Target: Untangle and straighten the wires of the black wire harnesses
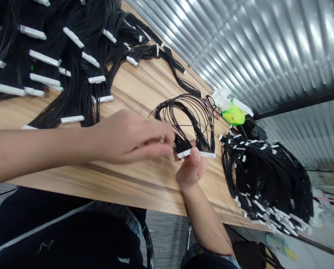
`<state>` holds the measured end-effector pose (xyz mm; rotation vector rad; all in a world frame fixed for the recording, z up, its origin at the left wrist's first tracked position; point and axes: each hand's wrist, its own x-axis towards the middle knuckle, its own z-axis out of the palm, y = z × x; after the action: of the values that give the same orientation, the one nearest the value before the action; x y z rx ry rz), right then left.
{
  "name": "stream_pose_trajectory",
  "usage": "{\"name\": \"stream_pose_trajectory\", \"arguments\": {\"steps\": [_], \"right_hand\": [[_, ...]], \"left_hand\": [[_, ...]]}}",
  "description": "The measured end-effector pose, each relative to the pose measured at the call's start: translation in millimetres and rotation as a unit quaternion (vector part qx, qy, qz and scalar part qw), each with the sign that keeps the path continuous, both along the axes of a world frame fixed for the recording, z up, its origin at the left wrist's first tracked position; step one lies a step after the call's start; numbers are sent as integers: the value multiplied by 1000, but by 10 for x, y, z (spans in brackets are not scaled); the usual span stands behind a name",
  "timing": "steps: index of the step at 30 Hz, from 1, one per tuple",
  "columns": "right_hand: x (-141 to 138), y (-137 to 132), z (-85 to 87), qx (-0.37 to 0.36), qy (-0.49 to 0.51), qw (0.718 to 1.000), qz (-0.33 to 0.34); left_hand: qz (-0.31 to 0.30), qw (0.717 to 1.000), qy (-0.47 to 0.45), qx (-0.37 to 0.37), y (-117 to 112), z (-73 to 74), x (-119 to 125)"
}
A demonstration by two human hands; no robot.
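The left hand [130, 138] reaches in from the left, its fingers bunched and pinching a small white plug [161, 140] among black wires. The right hand [192, 168] grips a long white connector strip [196, 153] between thumb and fingers, with a loop of thin black wires [189, 119] rising from it and arching away over the table [144, 89]. Both hands are close together, just above the near edge of the table.

To the far left lies a heap of black wire bundles [71, 74] ending in white connector strips, some trailing toward the middle. To the right sits a dense pile of black wires [265, 179] tipped with small white connectors. Beyond the held loop, a pair of dark glasses [212, 106] rests beside a lime-green pouch [233, 115] and white tissue [221, 98], against a ribbed metal wall [268, 45]
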<state>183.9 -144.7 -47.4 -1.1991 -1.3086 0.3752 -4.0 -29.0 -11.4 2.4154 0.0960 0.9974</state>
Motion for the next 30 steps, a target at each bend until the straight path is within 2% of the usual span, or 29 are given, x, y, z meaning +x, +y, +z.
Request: {"name": "stream_pose_trajectory", "arguments": {"steps": [2,4,8,12,14,16,19,22,24,27,30], "right_hand": [[33,-18,-14,-18,-70,997,34],[48,-25,-6,-30,-125,989,70],[28,-19,35,-50,-130,980,143],[36,-13,37,-92,-12,963,252],[65,-4,49,-108,7,947,302],[95,13,87,-115,-14,929,351],[106,35,174,-109,-61,910,395],[59,18,225,-107,-69,917,379],[6,-17,220,-88,-38,928,361],[-73,-78,188,-70,11,935,348],[-114,-125,175,-111,6,939,324]], "left_hand": [[74,991,30,-104,38,40,7],[124,981,72,-135,102,64,20],[152,976,139,-64,198,65,31],[143,983,116,21,247,96,0],[134,982,124,52,295,118,-29],[94,983,139,75,367,120,-56],[-40,985,153,75,485,82,-68],[-180,967,174,-43,559,41,-40],[-240,942,184,-145,569,26,-13],[-266,913,205,-230,528,-6,28],[-269,896,207,-287,436,-70,66]]}}
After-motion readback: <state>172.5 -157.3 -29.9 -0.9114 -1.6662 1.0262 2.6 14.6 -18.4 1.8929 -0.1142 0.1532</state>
